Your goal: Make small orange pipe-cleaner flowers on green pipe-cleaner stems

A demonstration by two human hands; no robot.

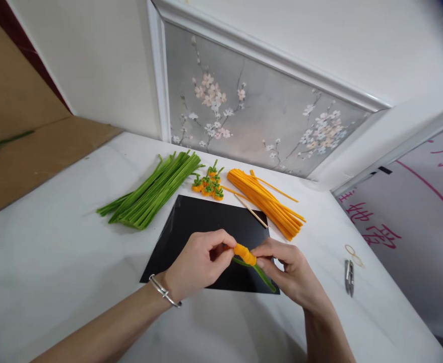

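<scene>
Both the left hand (pixel 202 259) and right hand (pixel 291 267), fingers pinched, hold the ends of a bumpy, fuzzy orange pipe-cleaner coil (pixel 245 254), lower middle of the frame; pulling hard might stretch it loose.

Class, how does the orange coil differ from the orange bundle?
The orange coil is short and ridged; the orange bundle has long, mostly straight strands. The coil is held between the left hand and right hand, while the bundle lies on the white table. Both are bright orange.

left hand (pixel 200 259), right hand (pixel 295 272), orange coil (pixel 245 254) between
</scene>
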